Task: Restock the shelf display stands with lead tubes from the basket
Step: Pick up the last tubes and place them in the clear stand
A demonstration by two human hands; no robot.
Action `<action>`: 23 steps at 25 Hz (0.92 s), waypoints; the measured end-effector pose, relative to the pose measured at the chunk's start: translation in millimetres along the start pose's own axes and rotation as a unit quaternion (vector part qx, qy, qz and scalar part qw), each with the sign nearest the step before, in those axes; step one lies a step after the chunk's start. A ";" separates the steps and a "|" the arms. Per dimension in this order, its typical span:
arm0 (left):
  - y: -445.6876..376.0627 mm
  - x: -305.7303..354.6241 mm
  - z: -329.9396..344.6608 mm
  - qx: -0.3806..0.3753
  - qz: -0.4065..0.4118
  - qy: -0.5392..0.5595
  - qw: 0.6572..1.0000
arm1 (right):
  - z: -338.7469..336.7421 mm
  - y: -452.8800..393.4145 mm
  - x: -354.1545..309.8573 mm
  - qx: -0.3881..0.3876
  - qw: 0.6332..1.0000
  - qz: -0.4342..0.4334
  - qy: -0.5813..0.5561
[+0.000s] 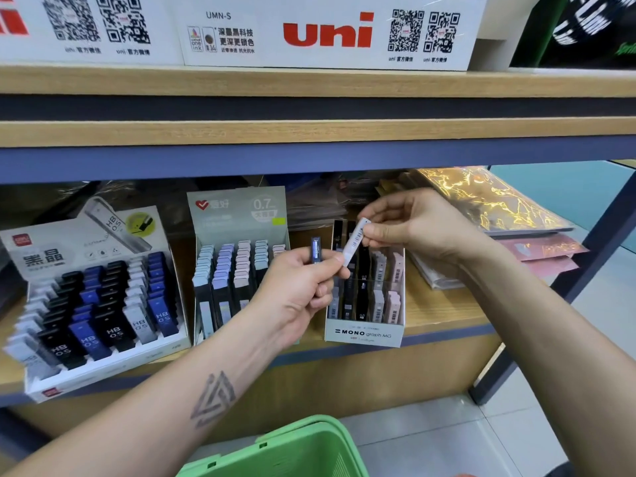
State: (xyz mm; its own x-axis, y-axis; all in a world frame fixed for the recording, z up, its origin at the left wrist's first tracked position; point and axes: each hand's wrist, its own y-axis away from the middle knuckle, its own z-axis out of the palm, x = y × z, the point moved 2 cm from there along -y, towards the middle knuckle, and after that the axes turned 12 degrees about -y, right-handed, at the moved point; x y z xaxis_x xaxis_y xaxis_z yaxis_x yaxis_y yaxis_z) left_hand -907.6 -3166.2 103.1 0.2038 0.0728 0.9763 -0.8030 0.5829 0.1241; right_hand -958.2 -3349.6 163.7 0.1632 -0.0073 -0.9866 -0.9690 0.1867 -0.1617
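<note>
at the bottom edge, nearest us, we see the green basket point(292, 452), only its rim and one corner in view, so we cannot tell what lies in it. above it our two bare forearms reach toward the lower shelf point(444, 315), the left one marked with a triangle tattoo point(213, 399). our left hand point(296, 287) has its fingers curled round a dark blue lead tube point(315, 250), whose top end sticks up above the knuckles, and its thumb and forefinger also touch the lower end of a white lead tube point(356, 239). our right hand point(413, 225) pinches the upper end of that white tube, barcode facing us, tilted between both hands. just behind the hands stands the white mono display stand point(364, 333), holding rows of black, grey and pink tubes. beside it to the left is the pale 0.7 stand point(237, 208) with pastel tubes, and further left the larger hb 0.5 stand point(103, 366) with black, blue and grey tubes. to the right lie gold marbled packets point(481, 201). farthest, on the upper shelf, a white uni box point(327, 32) with qr codes
</note>
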 end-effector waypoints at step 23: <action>1.1 -8.5 4.5 -0.074 -0.087 0.038 0.993 | -19.9 -41.8 37.3 0.171 0.799 -0.088 0.569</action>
State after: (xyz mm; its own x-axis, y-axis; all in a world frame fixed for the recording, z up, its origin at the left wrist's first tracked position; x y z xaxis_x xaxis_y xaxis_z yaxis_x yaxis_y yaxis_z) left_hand -912.8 -3169.8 95.8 0.3777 0.0178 0.9257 -0.6622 0.7039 0.2567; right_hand -915.3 -3377.2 133.1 -0.1727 -0.9156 -0.3631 -0.8103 0.3417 -0.4761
